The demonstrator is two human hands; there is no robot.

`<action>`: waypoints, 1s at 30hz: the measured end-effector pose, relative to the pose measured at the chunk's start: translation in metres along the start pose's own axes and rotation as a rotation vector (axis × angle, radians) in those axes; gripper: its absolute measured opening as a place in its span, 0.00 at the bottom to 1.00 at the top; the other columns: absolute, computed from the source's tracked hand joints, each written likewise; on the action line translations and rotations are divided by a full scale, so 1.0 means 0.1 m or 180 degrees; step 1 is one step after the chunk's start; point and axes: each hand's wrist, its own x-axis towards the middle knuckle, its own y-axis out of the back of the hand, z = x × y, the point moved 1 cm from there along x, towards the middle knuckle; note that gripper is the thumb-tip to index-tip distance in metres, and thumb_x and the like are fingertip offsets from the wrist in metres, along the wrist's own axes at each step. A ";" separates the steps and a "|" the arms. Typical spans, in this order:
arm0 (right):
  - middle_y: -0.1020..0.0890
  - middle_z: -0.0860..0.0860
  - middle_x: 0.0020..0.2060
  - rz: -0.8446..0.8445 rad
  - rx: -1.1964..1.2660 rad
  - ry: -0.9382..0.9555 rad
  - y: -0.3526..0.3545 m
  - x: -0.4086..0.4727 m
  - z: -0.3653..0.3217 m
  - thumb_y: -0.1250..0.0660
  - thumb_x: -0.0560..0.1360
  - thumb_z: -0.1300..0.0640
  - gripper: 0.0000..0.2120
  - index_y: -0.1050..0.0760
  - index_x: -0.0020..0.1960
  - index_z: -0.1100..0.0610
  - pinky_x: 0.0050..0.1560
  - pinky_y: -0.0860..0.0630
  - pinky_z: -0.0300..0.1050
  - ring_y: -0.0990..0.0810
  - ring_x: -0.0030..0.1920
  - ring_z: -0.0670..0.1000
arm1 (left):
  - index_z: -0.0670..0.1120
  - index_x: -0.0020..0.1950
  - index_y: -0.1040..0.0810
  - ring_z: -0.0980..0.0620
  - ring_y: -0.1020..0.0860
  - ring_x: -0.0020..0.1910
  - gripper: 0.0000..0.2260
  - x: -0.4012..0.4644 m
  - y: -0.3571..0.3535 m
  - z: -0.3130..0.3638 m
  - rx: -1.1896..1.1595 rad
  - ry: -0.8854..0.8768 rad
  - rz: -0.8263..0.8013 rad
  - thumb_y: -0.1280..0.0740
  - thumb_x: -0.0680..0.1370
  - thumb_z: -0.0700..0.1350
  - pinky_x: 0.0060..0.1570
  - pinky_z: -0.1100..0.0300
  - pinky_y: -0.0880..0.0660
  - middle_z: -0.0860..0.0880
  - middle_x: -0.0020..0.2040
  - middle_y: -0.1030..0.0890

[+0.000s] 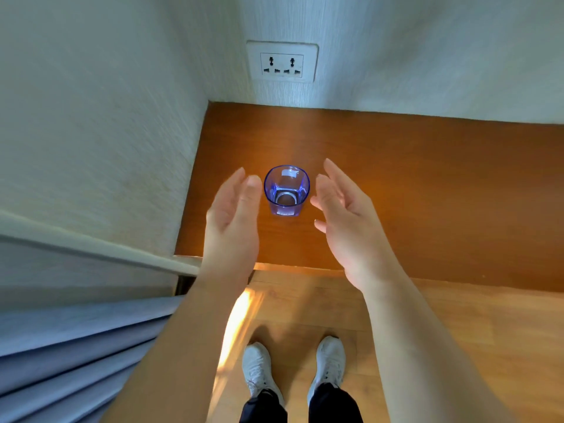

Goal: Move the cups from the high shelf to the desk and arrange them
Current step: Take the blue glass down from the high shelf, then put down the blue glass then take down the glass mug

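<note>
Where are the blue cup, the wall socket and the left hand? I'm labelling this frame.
blue cup (286,190): head view, inner wall.
wall socket (282,62): head view, faceplate centre.
left hand (233,215): head view, palm.

Blue cup (286,190) stands upright on desk (427,178) between, seemingly untouched by, spread hands (291,215).

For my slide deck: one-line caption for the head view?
Both open hands, left hand and right hand, flank an upright blue cup on the wooden desk.
</note>
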 end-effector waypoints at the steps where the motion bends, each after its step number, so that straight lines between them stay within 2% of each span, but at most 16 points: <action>1: 0.32 0.47 0.79 0.0067 0.0047 0.0019 0.01 -0.04 -0.06 0.43 0.85 0.43 0.26 0.40 0.82 0.45 0.76 0.32 0.59 0.31 0.76 0.49 | 0.59 0.76 0.29 0.57 0.23 0.69 0.29 -0.03 0.02 0.09 -0.0104 0.0020 0.0039 0.38 0.77 0.67 0.71 0.50 0.26 0.58 0.71 0.22; 3: 0.30 0.46 0.78 0.0145 0.0129 0.0065 0.02 -0.13 -0.18 0.45 0.85 0.42 0.25 0.38 0.81 0.45 0.73 0.29 0.55 0.28 0.75 0.48 | 0.59 0.71 0.25 0.58 0.21 0.67 0.23 -0.09 0.05 0.31 -0.0335 0.0029 0.0092 0.38 0.77 0.65 0.71 0.51 0.26 0.58 0.68 0.20; 6: 0.26 0.41 0.73 0.0133 0.0233 0.0135 0.02 -0.30 -0.38 0.45 0.84 0.38 0.24 0.36 0.79 0.42 0.61 0.23 0.39 0.24 0.69 0.44 | 0.61 0.64 0.24 0.59 0.20 0.66 0.17 -0.23 0.09 0.62 -0.0588 -0.0019 0.0102 0.37 0.77 0.63 0.72 0.51 0.27 0.58 0.66 0.18; 8: 0.24 0.35 0.67 0.0163 0.0280 0.0195 0.01 -0.43 -0.55 0.45 0.83 0.37 0.24 0.35 0.78 0.40 0.53 0.22 0.33 0.22 0.67 0.42 | 0.58 0.67 0.24 0.59 0.20 0.66 0.19 -0.35 0.13 0.81 -0.0745 -0.0054 0.0107 0.37 0.77 0.62 0.72 0.51 0.27 0.57 0.67 0.18; 10: 0.23 0.32 0.63 0.0210 0.0381 0.0265 0.01 -0.55 -0.74 0.45 0.82 0.35 0.24 0.34 0.77 0.39 0.50 0.22 0.30 0.22 0.67 0.41 | 0.55 0.70 0.25 0.57 0.19 0.66 0.23 -0.46 0.19 1.01 -0.0959 -0.0027 0.0113 0.37 0.77 0.60 0.72 0.51 0.27 0.55 0.67 0.18; 14: 0.22 0.33 0.64 0.0328 0.0462 0.0520 0.02 -0.75 -1.17 0.45 0.82 0.35 0.24 0.32 0.76 0.38 0.60 0.22 0.40 0.21 0.64 0.40 | 0.52 0.75 0.27 0.56 0.20 0.67 0.28 -0.63 0.31 1.42 -0.1111 -0.0119 0.0053 0.39 0.77 0.59 0.72 0.51 0.27 0.53 0.68 0.19; 17: 0.21 0.38 0.67 0.0352 0.0526 0.0679 0.04 -0.87 -1.52 0.45 0.82 0.35 0.23 0.28 0.73 0.40 0.66 0.24 0.46 0.20 0.64 0.40 | 0.53 0.74 0.26 0.56 0.19 0.66 0.26 -0.73 0.37 1.74 -0.1092 -0.0319 0.0009 0.39 0.78 0.60 0.72 0.51 0.27 0.55 0.67 0.18; 19: 0.19 0.38 0.65 0.0313 0.0568 0.0781 0.04 -0.97 -1.76 0.45 0.81 0.35 0.19 0.25 0.67 0.38 0.67 0.24 0.49 0.20 0.65 0.41 | 0.54 0.72 0.24 0.56 0.19 0.65 0.24 -0.80 0.42 1.96 -0.1084 -0.0502 0.0052 0.40 0.78 0.60 0.70 0.52 0.26 0.56 0.65 0.17; 21: 0.18 0.39 0.64 0.0291 0.0629 0.0904 0.04 -1.09 -1.98 0.44 0.81 0.34 0.18 0.24 0.64 0.37 0.68 0.24 0.49 0.20 0.64 0.41 | 0.54 0.68 0.22 0.56 0.17 0.63 0.21 -0.88 0.48 2.17 -0.1091 -0.0704 0.0110 0.40 0.79 0.60 0.68 0.52 0.24 0.56 0.63 0.16; 25: 0.17 0.41 0.64 0.0311 0.0702 0.1239 0.05 -1.32 -2.34 0.44 0.82 0.37 0.20 0.23 0.68 0.42 0.69 0.24 0.51 0.19 0.64 0.42 | 0.54 0.63 0.20 0.55 0.15 0.59 0.17 -1.09 0.61 2.52 -0.1107 -0.1062 0.0186 0.41 0.80 0.59 0.64 0.50 0.22 0.56 0.58 0.13; 30: 0.17 0.40 0.63 0.0389 0.0769 0.1705 0.12 -1.60 -2.77 0.43 0.82 0.39 0.19 0.23 0.68 0.42 0.64 0.22 0.44 0.18 0.62 0.40 | 0.53 0.57 0.18 0.51 0.14 0.58 0.16 -1.35 0.75 2.99 -0.1368 -0.1505 0.0227 0.40 0.78 0.58 0.61 0.49 0.21 0.52 0.55 0.12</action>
